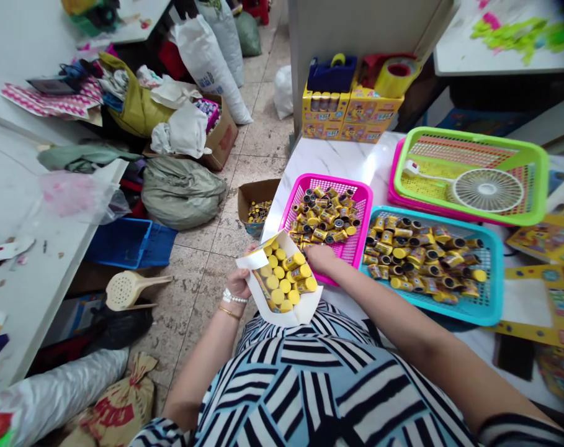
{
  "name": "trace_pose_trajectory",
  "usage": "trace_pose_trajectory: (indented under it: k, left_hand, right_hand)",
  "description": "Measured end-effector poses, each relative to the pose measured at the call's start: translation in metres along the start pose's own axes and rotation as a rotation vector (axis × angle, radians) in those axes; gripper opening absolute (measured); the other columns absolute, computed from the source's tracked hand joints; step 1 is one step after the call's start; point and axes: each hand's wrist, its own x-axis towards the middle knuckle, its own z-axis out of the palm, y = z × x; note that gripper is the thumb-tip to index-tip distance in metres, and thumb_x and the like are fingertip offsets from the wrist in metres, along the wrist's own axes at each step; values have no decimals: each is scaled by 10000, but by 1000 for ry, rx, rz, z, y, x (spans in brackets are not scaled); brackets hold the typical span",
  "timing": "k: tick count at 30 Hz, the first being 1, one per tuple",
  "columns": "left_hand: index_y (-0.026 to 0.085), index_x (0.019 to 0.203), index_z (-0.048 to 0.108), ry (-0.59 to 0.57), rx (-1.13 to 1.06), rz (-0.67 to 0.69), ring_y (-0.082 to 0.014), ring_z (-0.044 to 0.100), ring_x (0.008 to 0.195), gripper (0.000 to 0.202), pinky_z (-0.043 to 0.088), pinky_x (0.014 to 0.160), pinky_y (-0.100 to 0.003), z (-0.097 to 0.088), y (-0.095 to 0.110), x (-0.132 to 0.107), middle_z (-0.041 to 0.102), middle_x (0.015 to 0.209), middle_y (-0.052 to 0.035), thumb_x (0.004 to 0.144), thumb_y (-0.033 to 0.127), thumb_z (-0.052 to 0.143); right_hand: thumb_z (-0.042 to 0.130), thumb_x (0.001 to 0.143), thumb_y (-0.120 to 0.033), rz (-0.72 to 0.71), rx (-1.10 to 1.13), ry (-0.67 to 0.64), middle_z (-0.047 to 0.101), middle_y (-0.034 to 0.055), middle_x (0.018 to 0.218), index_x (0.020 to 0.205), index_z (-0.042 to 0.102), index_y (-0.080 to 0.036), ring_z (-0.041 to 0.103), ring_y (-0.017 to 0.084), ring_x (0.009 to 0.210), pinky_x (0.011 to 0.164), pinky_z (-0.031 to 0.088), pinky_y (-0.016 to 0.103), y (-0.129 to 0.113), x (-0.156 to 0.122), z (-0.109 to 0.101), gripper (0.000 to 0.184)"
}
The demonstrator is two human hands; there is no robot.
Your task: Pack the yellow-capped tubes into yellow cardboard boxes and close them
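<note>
Far left, a blue plastic crate (123, 243) on the tiled floor (193, 292). Then the left hand (239, 282), half-curved, cradling from beneath a folded white card box (258, 298) packed with round-capped yellow tubes (282, 279). Right hand (319, 257) curled, knuckles up, at the box's far edge, its hold unclear. Beyond, on the veined marble bench (337, 155), a pink mesh basket (363, 208) and a teal one (496, 267), both heaped with loose yellow tubes (412, 261).

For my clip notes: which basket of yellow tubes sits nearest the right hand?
The magenta basket, its corner at the right hand; the turquoise basket, also full of tubes, lies farther right.
</note>
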Motion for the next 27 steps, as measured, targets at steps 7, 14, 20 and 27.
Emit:
trace_pose_trajectory:
  k: [7, 14, 20, 27]
  left_hand:
    - [179, 1136, 594, 2, -36, 7, -369, 631, 1116, 684, 509, 985, -499, -7, -1, -7, 706, 1110, -107, 473, 217, 761]
    - [188, 1163, 595, 33, -22, -15, -332, 646, 1089, 694, 502, 992, -464, -6, -8, -2, 695, 1165, -101, 489, 211, 757]
    - [185, 1177, 596, 17, 2, -1, -337, 661, 1057, 712, 506, 983, -483, -6, -3, 0, 681, 1201, -109, 482, 209, 751]
    - [191, 1156, 605, 93, -22, 3, -384, 593, 1177, 727, 487, 1021, -508, -3, -4, -8, 699, 1162, -107, 449, 221, 770]
  right_hand:
    - [560, 828, -290, -197, 538, 274, 710, 31, 973, 1060, 621, -199, 646, 148, 762, 680, 498, 251, 18, -32, -48, 256]
    - [690, 773, -307, -405, 797, 620, 686, 2, 887, 959, 644, -217, 558, 104, 633, 633, 450, 236, -54, -76, -64, 211]
    - [561, 890, -391, -281, 828, 706, 696, 16, 881, 1095, 634, -203, 542, 106, 554, 550, 435, 235, -36, -58, -46, 288]
    - [448, 917, -217, -119, 19, 141, 663, 85, 1155, 1109, 625, -221, 639, 207, 996, 799, 478, 288, -12, -12, -12, 261]
